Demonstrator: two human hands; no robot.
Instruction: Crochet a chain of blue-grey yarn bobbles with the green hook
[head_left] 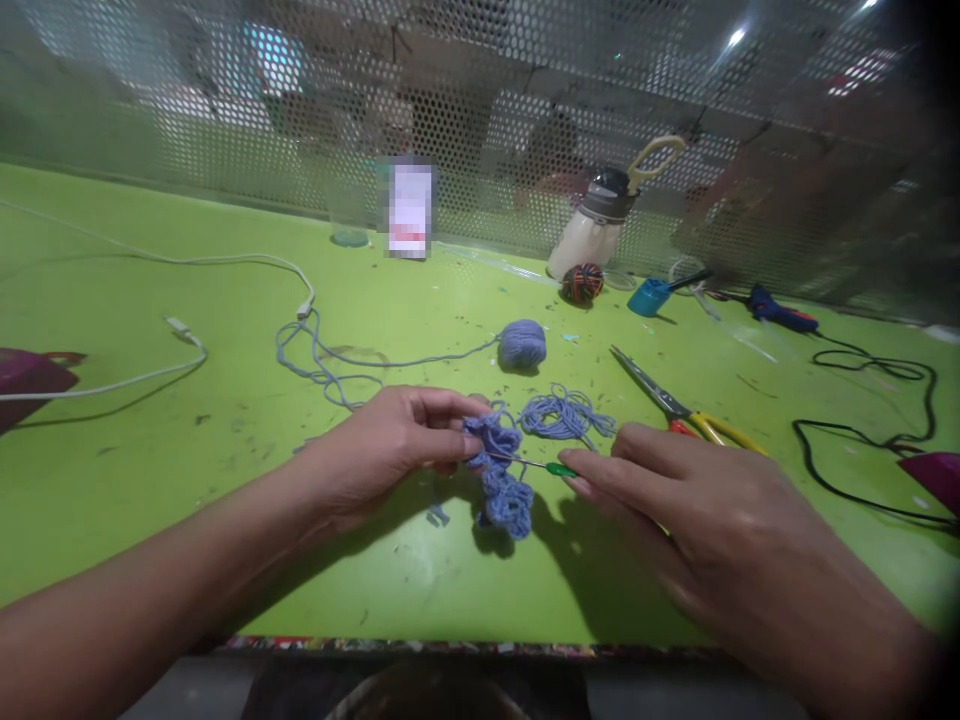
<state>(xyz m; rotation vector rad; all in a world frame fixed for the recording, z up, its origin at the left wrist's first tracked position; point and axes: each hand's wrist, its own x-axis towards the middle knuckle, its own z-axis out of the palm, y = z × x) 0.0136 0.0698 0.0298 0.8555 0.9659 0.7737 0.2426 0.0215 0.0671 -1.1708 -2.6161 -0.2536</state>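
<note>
Above the green table (315, 560), my left hand (405, 430) pinches the upper edge of a blue-purple crochet piece (508, 500), whose ruffled lower part hangs down. My right hand (675, 490) is closed round the green handle of a crochet hook (559, 468). The hook's metal shaft reaches left to the stitches by my left fingertips; its tip is hidden in the yarn. Just behind the piece lies a loose heap of the same yarn (566, 415). Farther back sits a yarn ball (523, 345), with a strand running left from it.
Scissors (675, 405) lie beyond my right hand. A bottle (592, 225), a multicoloured yarn ball (583, 284), a blue sharpener-like container (649, 297) and a glue gun (780, 310) line the back right. A phone-like upright item (410, 210) stands before the perforated metal panel (480, 110). White cables (225, 260) cross the left.
</note>
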